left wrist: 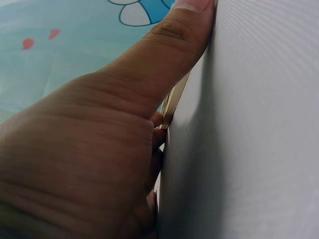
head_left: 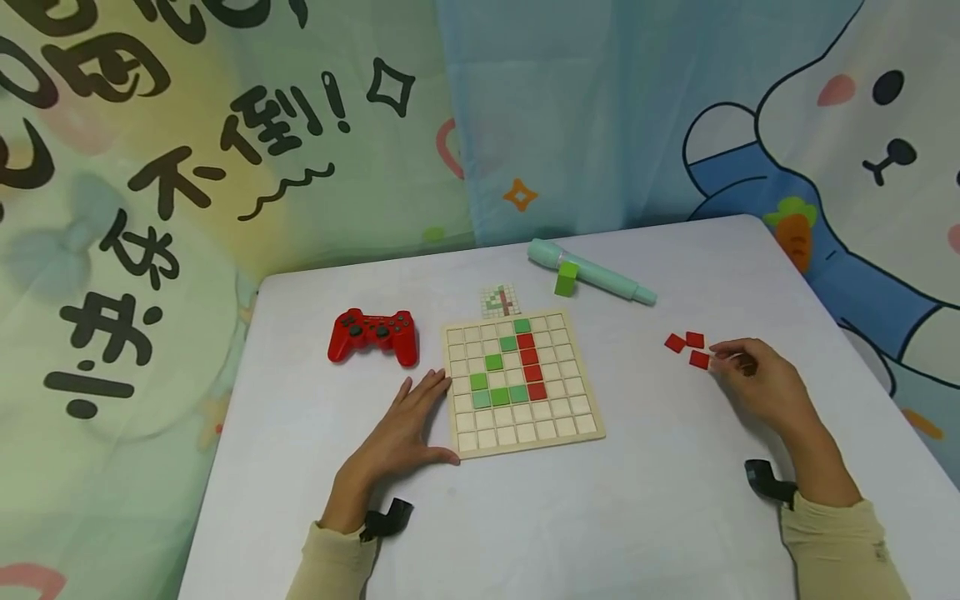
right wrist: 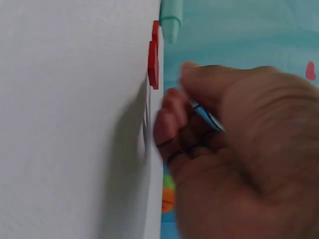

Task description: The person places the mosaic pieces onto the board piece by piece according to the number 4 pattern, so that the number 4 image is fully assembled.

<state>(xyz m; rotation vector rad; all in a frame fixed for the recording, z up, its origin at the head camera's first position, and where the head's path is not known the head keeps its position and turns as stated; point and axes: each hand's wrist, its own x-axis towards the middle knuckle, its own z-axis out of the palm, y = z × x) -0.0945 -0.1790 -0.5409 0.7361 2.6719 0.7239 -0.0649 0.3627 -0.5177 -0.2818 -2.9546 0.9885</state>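
Observation:
My left hand [head_left: 401, 433] rests at the left edge of a wooden grid board [head_left: 558, 429], fingers straight and thumb spread to its lower-left corner; the left wrist view shows the thumb [left wrist: 164, 55] large beside the tabletop. Set in the grid are several green tiles [head_left: 500, 397] and a column of 3 red tiles [head_left: 531, 357]. At the right, my right hand [head_left: 765, 387] hovers beside loose red tiles [head_left: 699, 359], its fingers loosely bent. In the right wrist view, thumb and fingertips [right wrist: 167, 119] stand apart, and no tile shows between them.
A red game controller [head_left: 375, 333] lies left of the board. Behind the board lies a small pattern card [head_left: 500, 301]. A green block [head_left: 566, 279] stands before a mint-green marker-like stick [head_left: 607, 280]. A printed curtain [head_left: 570, 108] hangs behind the white table [head_left: 637, 517].

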